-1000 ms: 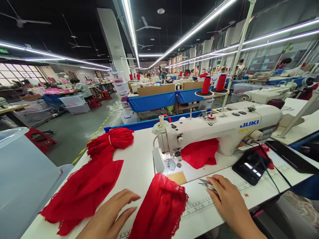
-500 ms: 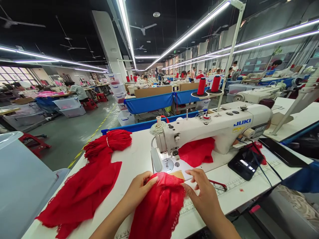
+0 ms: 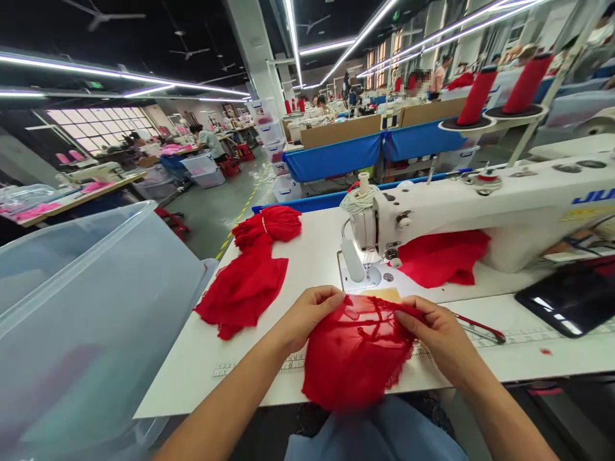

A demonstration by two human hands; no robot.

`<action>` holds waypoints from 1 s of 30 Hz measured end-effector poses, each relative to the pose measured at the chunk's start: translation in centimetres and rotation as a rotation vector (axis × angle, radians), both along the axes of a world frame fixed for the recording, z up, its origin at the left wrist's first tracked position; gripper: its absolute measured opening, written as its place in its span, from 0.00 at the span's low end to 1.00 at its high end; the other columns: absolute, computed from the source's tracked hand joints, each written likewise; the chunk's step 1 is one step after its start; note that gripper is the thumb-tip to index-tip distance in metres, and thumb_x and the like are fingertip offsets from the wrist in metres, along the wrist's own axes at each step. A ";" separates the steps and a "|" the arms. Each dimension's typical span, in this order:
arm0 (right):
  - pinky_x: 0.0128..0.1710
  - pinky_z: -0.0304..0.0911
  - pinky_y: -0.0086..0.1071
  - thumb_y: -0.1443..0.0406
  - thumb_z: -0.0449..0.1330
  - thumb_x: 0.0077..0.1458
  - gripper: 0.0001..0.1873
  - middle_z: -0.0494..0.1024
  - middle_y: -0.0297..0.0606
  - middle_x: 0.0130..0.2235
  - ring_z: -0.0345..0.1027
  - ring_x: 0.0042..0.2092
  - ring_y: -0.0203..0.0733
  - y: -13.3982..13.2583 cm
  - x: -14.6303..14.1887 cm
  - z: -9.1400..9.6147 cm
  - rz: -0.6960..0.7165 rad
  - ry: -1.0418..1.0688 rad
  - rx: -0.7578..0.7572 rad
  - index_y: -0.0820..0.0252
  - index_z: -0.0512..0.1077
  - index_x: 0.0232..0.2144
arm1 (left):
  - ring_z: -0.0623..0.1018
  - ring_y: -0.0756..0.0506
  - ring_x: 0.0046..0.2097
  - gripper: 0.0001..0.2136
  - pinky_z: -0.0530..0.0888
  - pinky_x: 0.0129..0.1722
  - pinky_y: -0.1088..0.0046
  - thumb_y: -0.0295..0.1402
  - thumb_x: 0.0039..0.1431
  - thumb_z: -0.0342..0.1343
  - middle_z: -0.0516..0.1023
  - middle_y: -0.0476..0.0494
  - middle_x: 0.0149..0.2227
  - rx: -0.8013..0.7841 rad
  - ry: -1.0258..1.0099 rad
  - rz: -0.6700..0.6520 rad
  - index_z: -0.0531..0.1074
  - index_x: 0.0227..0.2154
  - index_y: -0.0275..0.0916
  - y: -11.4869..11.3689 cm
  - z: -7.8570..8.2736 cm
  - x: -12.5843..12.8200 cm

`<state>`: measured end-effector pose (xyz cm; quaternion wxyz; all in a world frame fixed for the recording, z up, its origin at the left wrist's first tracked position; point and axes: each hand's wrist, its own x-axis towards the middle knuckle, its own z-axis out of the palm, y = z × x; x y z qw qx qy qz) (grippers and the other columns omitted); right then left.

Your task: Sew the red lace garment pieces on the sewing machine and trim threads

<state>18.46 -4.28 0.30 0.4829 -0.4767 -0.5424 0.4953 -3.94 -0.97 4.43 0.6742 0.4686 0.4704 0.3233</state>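
Stretched between my two hands is a sheer red lace-edged fabric piece (image 3: 358, 352), hanging over the table's front edge. My left hand (image 3: 312, 314) pinches its upper left corner between thumb and fingers. At the upper right corner, my right hand (image 3: 432, 323) grips the edge, thumb on top. Just beyond the cloth stands a white sewing machine (image 3: 446, 208), its needle area lit. Another red fabric piece (image 3: 442, 259) lies under the machine arm. Thread snips with red handles (image 3: 480, 328) rest beside my right hand.
Left on the white table (image 3: 180, 394) lies a red fabric pile (image 3: 247, 288) with a tied bundle (image 3: 283, 223). A large translucent bin (image 3: 96, 307) stands at the left. A black phone-like device (image 3: 567, 298) lies right. Red thread cones (image 3: 478, 96) stand behind the machine.
My right hand has closed on the fabric's right corner, and the cloth is now spread and raised between both hands. The view has swung left and down.
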 end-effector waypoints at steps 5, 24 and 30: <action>0.31 0.67 0.32 0.47 0.66 0.45 0.20 0.77 0.37 0.29 0.69 0.30 0.40 -0.5 -0.5 -0.8 -0.083 0.226 -0.149 0.58 0.76 0.28 | 0.68 0.52 0.29 0.22 0.62 0.31 0.77 0.51 0.40 0.68 0.72 0.50 0.25 0.092 0.019 0.018 0.73 0.25 0.34 0.0 -0.9 0.5; 0.30 0.66 0.29 0.48 0.62 0.50 0.19 0.76 0.35 0.28 0.68 0.30 0.40 -1.0 -1.7 -0.5 -0.261 0.066 -0.007 0.58 0.76 0.30 | 0.67 0.51 0.28 0.14 0.60 0.29 0.75 0.42 0.47 0.64 0.69 0.50 0.24 0.197 0.140 -0.091 0.72 0.26 0.35 0.1 -0.2 2.1; 0.28 0.64 0.29 0.49 0.60 0.53 0.18 0.74 0.34 0.26 0.65 0.28 0.38 -1.0 -1.5 -0.7 -0.311 -0.026 0.055 0.58 0.76 0.30 | 0.70 0.51 0.28 0.17 0.63 0.30 0.76 0.43 0.42 0.67 0.71 0.49 0.25 0.157 0.048 -0.019 0.71 0.25 0.35 0.4 -0.7 2.6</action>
